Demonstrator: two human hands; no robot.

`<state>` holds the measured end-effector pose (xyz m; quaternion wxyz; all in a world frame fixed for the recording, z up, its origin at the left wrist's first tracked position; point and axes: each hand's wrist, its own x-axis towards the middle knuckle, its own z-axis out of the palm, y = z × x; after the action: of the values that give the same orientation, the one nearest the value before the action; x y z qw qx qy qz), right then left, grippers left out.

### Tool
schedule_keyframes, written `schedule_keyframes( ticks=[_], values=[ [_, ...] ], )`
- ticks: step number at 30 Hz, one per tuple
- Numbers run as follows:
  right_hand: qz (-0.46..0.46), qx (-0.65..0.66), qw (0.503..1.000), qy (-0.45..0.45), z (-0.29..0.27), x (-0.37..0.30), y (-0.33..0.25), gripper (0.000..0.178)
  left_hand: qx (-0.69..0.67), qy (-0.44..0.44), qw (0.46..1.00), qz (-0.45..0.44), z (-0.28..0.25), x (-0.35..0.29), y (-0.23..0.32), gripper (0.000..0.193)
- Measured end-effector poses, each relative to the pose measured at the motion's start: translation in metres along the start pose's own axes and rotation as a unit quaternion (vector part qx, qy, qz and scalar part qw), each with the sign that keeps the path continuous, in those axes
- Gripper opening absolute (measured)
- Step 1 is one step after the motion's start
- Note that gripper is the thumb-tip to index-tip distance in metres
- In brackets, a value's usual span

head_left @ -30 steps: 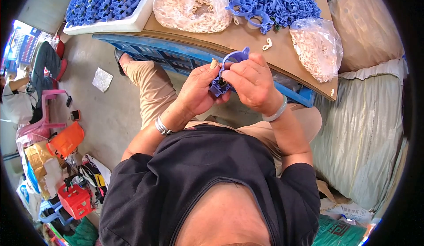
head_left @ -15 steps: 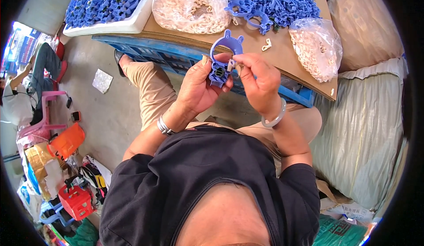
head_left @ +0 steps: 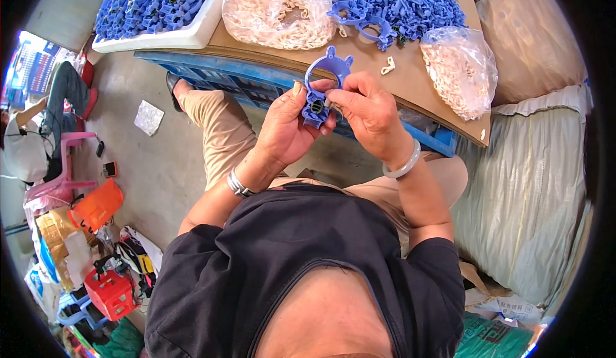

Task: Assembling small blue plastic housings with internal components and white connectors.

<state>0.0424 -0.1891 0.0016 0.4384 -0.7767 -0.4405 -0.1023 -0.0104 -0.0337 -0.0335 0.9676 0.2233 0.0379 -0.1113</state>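
My left hand (head_left: pixel 282 123) is closed round a blue plastic part (head_left: pixel 316 109), a round ring with lugs above a small housing with a dark opening. The ring stands up above the fingers, over the near edge of the table. From the right, my right hand (head_left: pixel 370 114) is closed in a pinch against the housing's side, just below the ring. Whatever lies between its fingertips is hidden. Beyond the hands, a loose cream-coloured plastic piece (head_left: pixel 387 66) lies on the cardboard (head_left: pixel 410 88).
Blue parts fill a white foam tray (head_left: pixel 154 44) at the far left. Clear bags of cream pieces (head_left: pixel 282 11) (head_left: pixel 459 72) flank a heap of small blue parts (head_left: pixel 410 5). A blue crate (head_left: pixel 218 75) sits under the cardboard. Large sacks (head_left: pixel 526 184) stand at right; another person sits far left.
My right hand has moved slightly left and its fingertips have closed in on the housing, covering the small piece seen between them before. My left hand holds the blue part nearly still.
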Motion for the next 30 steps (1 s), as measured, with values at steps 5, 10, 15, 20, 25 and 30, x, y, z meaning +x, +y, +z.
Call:
schedule_keyframes(
  ticks=[5, 10, 15, 20, 25, 30],
  values=[
    [-0.009, 0.088, 0.996, 0.025, 0.001, -0.001, 0.0, 0.018, 0.019, -0.033, 0.999, -0.01, 0.002, 0.002, -0.002, 0.038],
    [-0.045, 0.016, 0.996, 0.071, 0.004, -0.001, -0.006, 0.014, -0.009, -0.026, 1.0, 0.001, 0.002, 0.0, -0.003, 0.038],
    [-0.13, -0.05, 0.985, 0.104, 0.007, -0.002, -0.007, 0.021, -0.022, -0.059, 0.998, -0.013, 0.003, 0.001, -0.005, 0.035],
    [-0.173, -0.108, 0.976, 0.081, 0.005, -0.003, -0.01, 0.028, -0.049, -0.071, 0.996, -0.009, 0.004, 0.0, -0.009, 0.034],
    [-0.156, -0.064, 0.983, 0.069, 0.005, -0.003, -0.012, 0.025, 0.075, -0.034, 0.996, 0.032, 0.008, -0.002, -0.009, 0.035],
    [0.003, 0.033, 0.998, 0.058, 0.003, -0.003, -0.025, 0.019, 0.089, -0.046, 0.994, 0.051, 0.006, -0.002, -0.005, 0.039]
  ],
)
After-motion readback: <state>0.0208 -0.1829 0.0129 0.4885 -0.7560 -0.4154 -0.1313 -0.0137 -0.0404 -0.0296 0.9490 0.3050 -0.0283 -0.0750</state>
